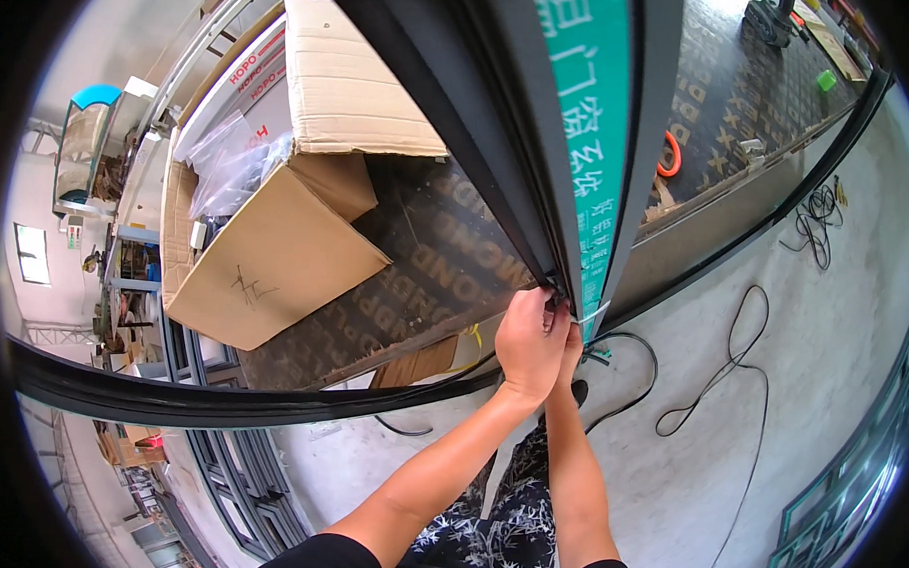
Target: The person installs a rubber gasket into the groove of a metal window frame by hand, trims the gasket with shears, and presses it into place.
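Observation:
A long dark metal frame bar (646, 87) runs away from me over the workbench, with green printed protective film (594, 109) along its face. At its near end my two hands are close together. My left hand (530, 346) is closed, thumb and fingers pinched at the groove of the bar; what it pinches is hidden. Just right of it, my right hand (571, 352) is closed against the bar's end, most of its fingers covered by the left hand and the bar. A thin black strip (651, 352) curves out beside my hands toward the floor.
An opened cardboard box (273, 245) with plastic bags stands on the dark workbench (443, 239), left. Right on the bench are a power drill (769, 21) and an orange ring (673, 154). A black frame edge (279, 405) bows across in front. Black cable (747, 349) lies on the floor.

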A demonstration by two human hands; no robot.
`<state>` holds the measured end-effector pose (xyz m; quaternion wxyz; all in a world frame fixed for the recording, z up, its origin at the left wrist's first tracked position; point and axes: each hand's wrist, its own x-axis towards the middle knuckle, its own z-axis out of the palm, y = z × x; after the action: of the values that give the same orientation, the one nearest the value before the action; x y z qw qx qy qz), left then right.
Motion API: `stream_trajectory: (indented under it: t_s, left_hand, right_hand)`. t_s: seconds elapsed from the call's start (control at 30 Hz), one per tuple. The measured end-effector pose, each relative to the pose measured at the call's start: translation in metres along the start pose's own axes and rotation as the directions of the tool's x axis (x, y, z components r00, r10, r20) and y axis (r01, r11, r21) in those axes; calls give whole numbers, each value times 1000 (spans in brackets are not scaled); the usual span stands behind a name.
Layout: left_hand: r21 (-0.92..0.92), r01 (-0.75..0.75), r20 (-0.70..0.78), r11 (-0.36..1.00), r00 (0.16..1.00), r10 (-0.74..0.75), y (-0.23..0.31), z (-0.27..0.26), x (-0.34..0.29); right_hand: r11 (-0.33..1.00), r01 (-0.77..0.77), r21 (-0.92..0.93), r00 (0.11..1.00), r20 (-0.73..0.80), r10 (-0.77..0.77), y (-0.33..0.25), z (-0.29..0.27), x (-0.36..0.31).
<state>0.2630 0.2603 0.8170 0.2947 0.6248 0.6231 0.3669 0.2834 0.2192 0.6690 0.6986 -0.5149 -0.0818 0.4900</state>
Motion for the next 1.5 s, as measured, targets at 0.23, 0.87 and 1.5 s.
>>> stream_trajectory:
  t_s: [0.23, 0.87, 1.5]
  left_hand:
    - [52, 10, -80, 999, 997, -6, -4, 10, 2]
    - [12, 941, 607, -338, -275, -745, -159, -77, -197]
    - [-393, 915, 379, -94, 68, -923, -225, -9, -80]
  right_hand:
    - [1000, 5, 27, 996, 91, -8, 21, -11, 5]
    - [813, -563, 151, 825, 43, 563, -60, -28, -108]
    - [987, 0, -161, 148, -976, -160, -405, -507, -358]
